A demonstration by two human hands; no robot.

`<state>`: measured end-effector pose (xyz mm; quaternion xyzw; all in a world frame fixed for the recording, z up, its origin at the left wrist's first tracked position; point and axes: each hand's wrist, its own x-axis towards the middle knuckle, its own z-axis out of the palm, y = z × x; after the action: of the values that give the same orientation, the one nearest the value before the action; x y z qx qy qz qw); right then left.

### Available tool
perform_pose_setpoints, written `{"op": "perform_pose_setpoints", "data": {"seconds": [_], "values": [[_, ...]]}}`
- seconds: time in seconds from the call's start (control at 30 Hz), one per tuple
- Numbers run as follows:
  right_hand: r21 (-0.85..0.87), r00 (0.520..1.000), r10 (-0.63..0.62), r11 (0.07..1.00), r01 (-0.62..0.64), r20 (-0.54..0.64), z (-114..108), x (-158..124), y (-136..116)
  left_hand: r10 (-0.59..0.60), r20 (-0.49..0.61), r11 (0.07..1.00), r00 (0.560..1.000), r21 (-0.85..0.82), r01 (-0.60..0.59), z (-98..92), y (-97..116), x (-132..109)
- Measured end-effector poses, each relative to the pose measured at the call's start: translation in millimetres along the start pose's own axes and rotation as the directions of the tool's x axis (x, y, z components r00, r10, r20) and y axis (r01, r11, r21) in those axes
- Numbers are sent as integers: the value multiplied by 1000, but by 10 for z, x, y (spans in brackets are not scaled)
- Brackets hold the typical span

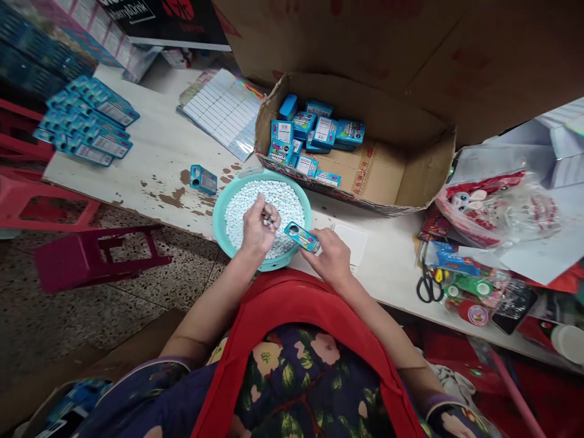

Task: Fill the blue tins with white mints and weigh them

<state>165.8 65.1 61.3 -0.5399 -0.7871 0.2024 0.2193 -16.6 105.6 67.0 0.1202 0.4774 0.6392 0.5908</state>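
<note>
A turquoise basin (218, 210) full of small white candies (285, 204) stands on the table in front of me. Over the candies, my left hand (260, 226) is closed, its fingers curled around a few of them. Beside it, at the basin's right rim, my right hand (331, 252) grips a small blue candy box (302, 236), tilted with its round opening toward the left hand. Left of the basin, a single blue box (203, 180) lies on the table. Behind the basin, a cardboard carton (392, 176) holds several blue boxes (324, 132) on its left side.
Many blue boxes are stacked (93, 121) at the table's left end. Printed sheets (223, 109) lie behind the basin. On the right are black scissors (429, 286), tape rolls (469, 285) and plastic bags (502, 207). A magenta stool (91, 255) stands on the floor at left.
</note>
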Motion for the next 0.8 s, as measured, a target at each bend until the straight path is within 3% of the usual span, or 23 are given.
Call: {"op": "perform_pose_setpoints", "data": {"seconds": [0.1, 0.17, 0.37, 0.53, 0.67, 0.8], "values": [[-52, 998, -4, 999, 8, 69, 101, 89, -109, 209, 6, 974, 978, 85, -209, 156, -59, -135], [-69, 995, 4, 998, 3, 97, 128, 113, -145, 284, 13, 946, 959, 158, -282, 162, -111, -174], [-75, 993, 36, 997, -27, 112, 159, 137, -161, 285, 54, 923, 957, 254, -289, 117, -179, -192], [38, 998, 41, 998, -42, 37, 134, 77, -45, 330, 33, 912, 943, 245, -328, 99, -95, -103], [175, 986, 142, 977, -124, -92, -38, -208, 275, 282, -55, 875, 958, 424, -234, -238, 1, 100], [89, 930, 296, 955, -283, -217, -137, -581, 742, 217, -207, 814, 954, 577, -60, -697, -17, 265]]}}
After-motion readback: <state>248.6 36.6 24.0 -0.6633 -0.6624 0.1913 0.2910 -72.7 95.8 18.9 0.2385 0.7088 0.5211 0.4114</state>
